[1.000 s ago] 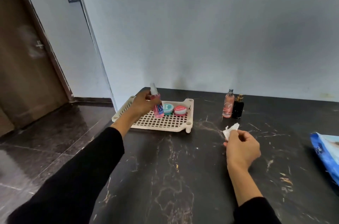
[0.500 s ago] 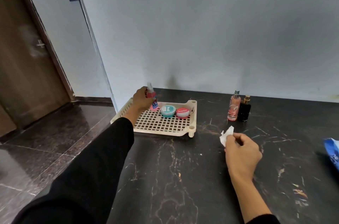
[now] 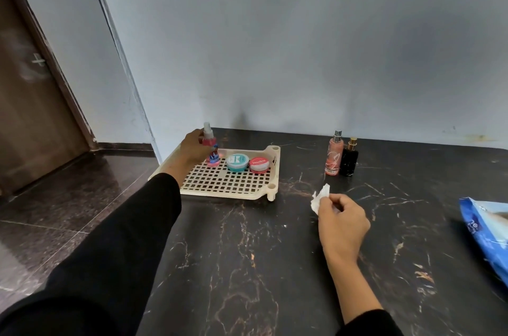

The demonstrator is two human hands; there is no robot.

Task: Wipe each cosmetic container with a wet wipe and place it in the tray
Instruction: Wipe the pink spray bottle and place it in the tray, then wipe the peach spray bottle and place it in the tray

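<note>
A cream lattice tray [image 3: 231, 184] sits on the black marble counter at the left. Inside it, along the far side, stand a pink spray bottle [image 3: 211, 151], a teal round jar [image 3: 237, 162] and a red round tin [image 3: 259, 164]. My left hand [image 3: 193, 147] reaches over the tray and is closed around the pink spray bottle, which stands upright on the tray floor. My right hand [image 3: 342, 221] rests on the counter to the right of the tray, pinching a crumpled white wet wipe [image 3: 320, 197]. A peach spray bottle [image 3: 334, 154] and a black bottle [image 3: 349, 158] stand side by side further back.
A blue wet-wipe pack [image 3: 486, 228] lies at the right edge of the counter. The counter's left edge drops to a dark tiled floor [image 3: 63, 198]. A grey wall [image 3: 302, 47] backs the counter, and a brown door [image 3: 27, 104] is at far left.
My left hand has carried the pink spray bottle toward the tray's far left corner and set it down upright beside the teal jar. My right hand kept hold of the wipe and barely moved.
</note>
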